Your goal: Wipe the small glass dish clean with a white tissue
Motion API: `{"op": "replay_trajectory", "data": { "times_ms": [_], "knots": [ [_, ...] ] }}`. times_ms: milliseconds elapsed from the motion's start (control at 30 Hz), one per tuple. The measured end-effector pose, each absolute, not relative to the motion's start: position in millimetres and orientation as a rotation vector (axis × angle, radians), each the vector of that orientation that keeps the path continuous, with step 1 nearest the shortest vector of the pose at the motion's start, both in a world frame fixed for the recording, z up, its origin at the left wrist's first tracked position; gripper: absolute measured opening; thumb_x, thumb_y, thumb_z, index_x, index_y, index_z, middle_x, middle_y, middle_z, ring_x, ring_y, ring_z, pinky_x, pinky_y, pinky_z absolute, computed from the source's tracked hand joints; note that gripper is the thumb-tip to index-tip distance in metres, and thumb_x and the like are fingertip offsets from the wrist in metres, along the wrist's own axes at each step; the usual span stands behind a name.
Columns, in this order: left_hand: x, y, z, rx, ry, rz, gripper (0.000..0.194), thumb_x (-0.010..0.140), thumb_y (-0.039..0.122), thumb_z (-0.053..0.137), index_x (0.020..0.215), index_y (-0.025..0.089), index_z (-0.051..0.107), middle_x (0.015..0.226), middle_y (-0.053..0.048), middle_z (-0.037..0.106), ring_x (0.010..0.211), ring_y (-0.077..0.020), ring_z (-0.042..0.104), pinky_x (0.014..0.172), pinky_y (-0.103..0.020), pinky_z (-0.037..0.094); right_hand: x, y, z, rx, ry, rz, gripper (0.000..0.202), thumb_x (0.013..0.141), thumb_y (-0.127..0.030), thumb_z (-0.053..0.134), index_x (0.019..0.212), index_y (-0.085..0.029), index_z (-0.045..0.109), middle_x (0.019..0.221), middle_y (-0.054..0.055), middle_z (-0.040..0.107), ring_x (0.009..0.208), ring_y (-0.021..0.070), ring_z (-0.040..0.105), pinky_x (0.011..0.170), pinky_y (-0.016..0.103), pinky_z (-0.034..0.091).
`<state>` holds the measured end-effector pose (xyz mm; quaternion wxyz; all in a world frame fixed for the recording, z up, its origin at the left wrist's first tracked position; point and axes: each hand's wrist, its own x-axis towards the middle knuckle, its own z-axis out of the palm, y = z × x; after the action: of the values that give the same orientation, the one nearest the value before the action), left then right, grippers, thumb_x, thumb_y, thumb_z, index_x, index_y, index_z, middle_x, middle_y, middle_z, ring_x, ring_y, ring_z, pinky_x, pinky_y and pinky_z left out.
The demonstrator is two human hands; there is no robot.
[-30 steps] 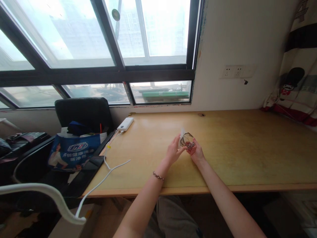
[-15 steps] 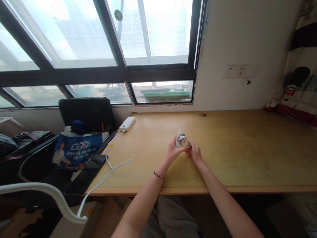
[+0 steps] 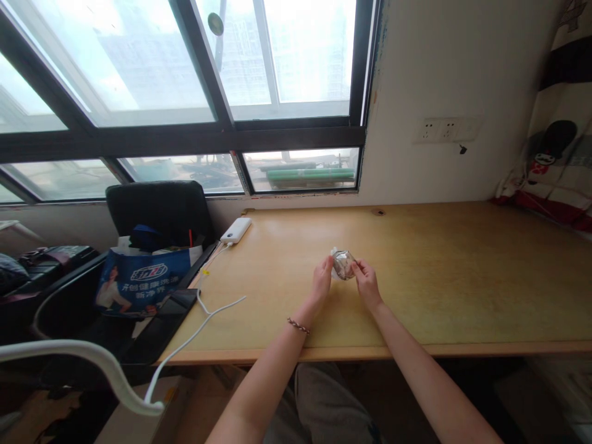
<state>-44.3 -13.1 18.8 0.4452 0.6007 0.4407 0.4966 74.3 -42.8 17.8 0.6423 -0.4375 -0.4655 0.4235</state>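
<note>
Between my hands, above the wooden table [image 3: 439, 277], is a small shiny silver packet [image 3: 343, 265] with crinkled foil and a whitish bit at its left end. My left hand [image 3: 322, 279] grips its left side, thumb up along the edge. On the opposite side, my right hand [image 3: 366, 280] pinches the right edge between thumb and fingers. What lies inside the foil is hidden, and the print on it is too small to read.
A white power bank [image 3: 236, 230] sits at the table's left edge with a white cable [image 3: 208, 317] trailing forward. A black chair [image 3: 160, 209] holding a blue bag [image 3: 143, 280] stands left. A dark phone-like slab [image 3: 164, 324] lies by the left edge.
The foil packet has turned, so a broader silver face now shows. My right hand has shifted up to its right edge, and my left thumb has moved from its underside to the left edge.
</note>
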Motion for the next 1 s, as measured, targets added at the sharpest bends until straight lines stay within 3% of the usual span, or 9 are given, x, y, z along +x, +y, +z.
{"op": "replay_trajectory", "data": {
  "times_ms": [133,267,433,600,800,1000],
  "knots": [
    [-42.6,-16.2,21.6,1.684,1.063,1.297,0.04,0.085,0.038,0.026,0.104,0.018,0.054,0.104,-0.004,0.059,0.095,-0.0162,0.053,0.084,-0.032,0.042,78.0,-29.6,10.5,-0.845,-0.776,1.162,0.026,0.069,-0.043,0.054,0.06,-0.018,0.051,0.056,-0.001,0.054,0.054,0.0124,0.05,0.059,0.027,0.043],
    [-42.2,-17.2,21.1,1.885,1.003,1.355,0.034,0.084,0.032,0.035,0.112,0.021,0.05,0.12,-0.004,0.049,0.111,-0.0165,0.044,0.095,-0.035,0.034,82.6,-20.4,3.6,-0.748,-0.63,1.282,0.02,0.07,-0.039,0.053,0.071,-0.019,0.058,0.072,0.003,0.063,0.066,0.0152,0.057,0.067,0.03,0.046],
    [-39.1,-16.9,16.1,2.11,0.917,1.311,0.031,0.084,0.026,0.035,0.108,0.022,0.054,0.121,-0.004,0.048,0.116,-0.0164,0.038,0.096,-0.037,0.034,89.6,-14.2,-4.2,-0.651,-0.527,1.434,0.024,0.075,-0.037,0.045,0.086,-0.021,0.061,0.095,0.003,0.063,0.091,0.0171,0.056,0.081,0.033,0.043],
    [-39.6,-18.1,13.4,2.118,1.119,1.351,0.029,0.083,0.026,0.037,0.106,0.023,0.056,0.115,-0.005,0.051,0.108,-0.0165,0.046,0.092,-0.034,0.038,90.4,-13.7,-6.7,-0.643,-0.549,1.438,0.029,0.077,-0.038,0.041,0.091,-0.021,0.06,0.102,0.003,0.061,0.1,0.0183,0.053,0.086,0.036,0.041],
    [-46.7,-15.5,16.3,2.005,1.257,1.428,0.027,0.082,0.024,0.042,0.104,0.022,0.057,0.092,-0.006,0.057,0.082,-0.0135,0.054,0.073,-0.026,0.045,88.7,-15.9,-5.9,-0.709,-0.528,1.492,0.022,0.077,-0.033,0.046,0.084,-0.019,0.061,0.092,0.003,0.064,0.088,0.0177,0.058,0.081,0.034,0.045],
    [-49.0,-17.7,21.6,2.278,1.246,1.416,0.029,0.079,0.016,0.046,0.102,0.028,0.058,0.103,-0.004,0.055,0.092,-0.0157,0.048,0.08,-0.032,0.04,84.6,-22.9,2.7,-0.611,-0.47,1.682,0.018,0.079,-0.022,0.044,0.082,-0.017,0.061,0.077,0.001,0.067,0.067,0.0114,0.06,0.065,0.023,0.049]
  ]
}}
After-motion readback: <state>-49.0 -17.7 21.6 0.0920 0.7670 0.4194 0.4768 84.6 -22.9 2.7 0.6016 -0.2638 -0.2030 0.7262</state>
